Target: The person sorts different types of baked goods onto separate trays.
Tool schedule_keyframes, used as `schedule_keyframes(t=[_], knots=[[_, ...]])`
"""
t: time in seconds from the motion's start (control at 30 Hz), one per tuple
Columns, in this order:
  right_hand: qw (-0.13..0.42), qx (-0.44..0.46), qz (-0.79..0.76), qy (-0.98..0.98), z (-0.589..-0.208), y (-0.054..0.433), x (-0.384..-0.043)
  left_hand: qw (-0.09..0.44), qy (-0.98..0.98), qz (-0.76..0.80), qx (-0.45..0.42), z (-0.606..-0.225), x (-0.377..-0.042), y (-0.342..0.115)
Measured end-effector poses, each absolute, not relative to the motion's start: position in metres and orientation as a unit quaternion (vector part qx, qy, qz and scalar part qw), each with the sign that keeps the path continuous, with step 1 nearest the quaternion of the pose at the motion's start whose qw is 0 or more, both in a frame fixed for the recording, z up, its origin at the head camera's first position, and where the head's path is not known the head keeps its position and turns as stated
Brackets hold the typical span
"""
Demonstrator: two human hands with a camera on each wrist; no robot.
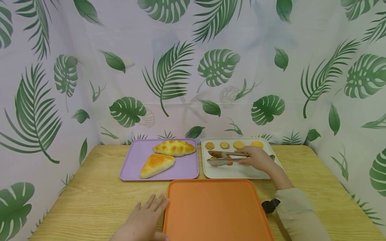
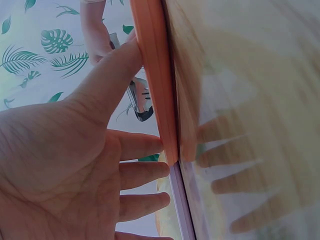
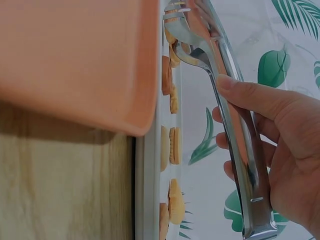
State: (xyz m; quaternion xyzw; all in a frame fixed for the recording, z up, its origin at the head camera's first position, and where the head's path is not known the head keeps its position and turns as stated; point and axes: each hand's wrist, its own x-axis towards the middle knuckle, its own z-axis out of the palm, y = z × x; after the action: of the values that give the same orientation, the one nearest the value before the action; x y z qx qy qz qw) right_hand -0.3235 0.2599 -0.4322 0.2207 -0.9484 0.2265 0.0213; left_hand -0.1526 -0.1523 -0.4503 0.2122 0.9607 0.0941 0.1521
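Observation:
My right hand (image 1: 258,157) grips a pair of metal tongs (image 3: 235,135) over the white tray (image 1: 241,172). Their two arms stand apart, with the tips (image 1: 215,162) pointing left above the cookies. Several cookies (image 1: 239,145) lie in rows on that tray, some partly hidden by the tongs and hand. At the left edge of the orange tray (image 1: 215,211), my left hand (image 1: 143,217) rests with fingers spread and straight. In the left wrist view the thumb and fingertips come right up to the orange tray's rim (image 2: 155,75).
A purple tray (image 1: 131,165) at the back left bears a long braided bread (image 1: 174,148) and a triangular bread (image 1: 157,165). All three trays sit on a wooden table (image 1: 90,197). Leaf-patterned cloth (image 1: 181,77) hangs behind and at both sides. A black wrist strap piece (image 1: 270,205) is at the right sleeve.

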Motion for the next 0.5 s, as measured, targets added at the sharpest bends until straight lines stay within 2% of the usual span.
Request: schedule_keyframes(t=[0.3, 0.5], knots=[[0.03, 0.218, 0.219, -0.951, -0.437, 0.25, -0.335, 0.14, 0.963, 0.088, 0.215, -0.451, -0.151, -0.152], [0.038, 0.221, 0.219, -0.95, -0.437, 0.25, -0.333, 0.155, 0.96, 0.093, 0.212, -0.451, -0.153, -0.153]])
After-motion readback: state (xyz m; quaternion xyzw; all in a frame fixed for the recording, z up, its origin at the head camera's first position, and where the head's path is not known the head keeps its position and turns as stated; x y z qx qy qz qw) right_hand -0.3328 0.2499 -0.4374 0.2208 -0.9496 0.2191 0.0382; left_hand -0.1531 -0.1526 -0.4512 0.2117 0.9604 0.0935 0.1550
